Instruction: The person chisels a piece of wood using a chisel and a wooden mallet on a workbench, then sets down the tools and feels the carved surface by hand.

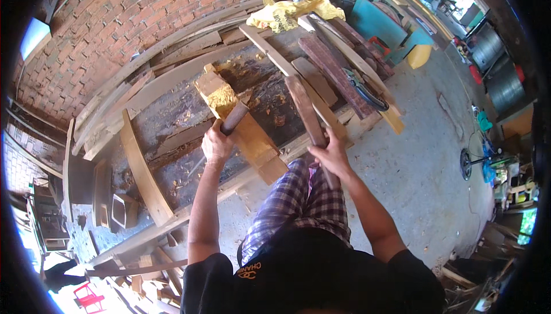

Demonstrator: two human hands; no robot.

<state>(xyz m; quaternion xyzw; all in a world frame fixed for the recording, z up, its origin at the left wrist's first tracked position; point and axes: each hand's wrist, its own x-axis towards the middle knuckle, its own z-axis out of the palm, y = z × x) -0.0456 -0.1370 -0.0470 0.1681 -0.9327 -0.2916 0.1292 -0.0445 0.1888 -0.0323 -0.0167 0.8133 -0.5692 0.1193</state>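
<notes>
My left hand is closed around a tool with a round dark wooden handle. A thin metal shank shows below the fist, so it looks like a chisel. It is over a thick wooden beam, whose upper part has a rough, bright yellow cut face. The beam lies across the bench and its near end juts toward my knees. My right hand grips a long, flat-sided dark wooden club in front of my right thigh, its thick end pointing away from me.
Wood chips litter the dark bench top. At the right lie planks and a black-handled saw. A yellow sack rests at the back by the brick wall. A curved board lies at the left.
</notes>
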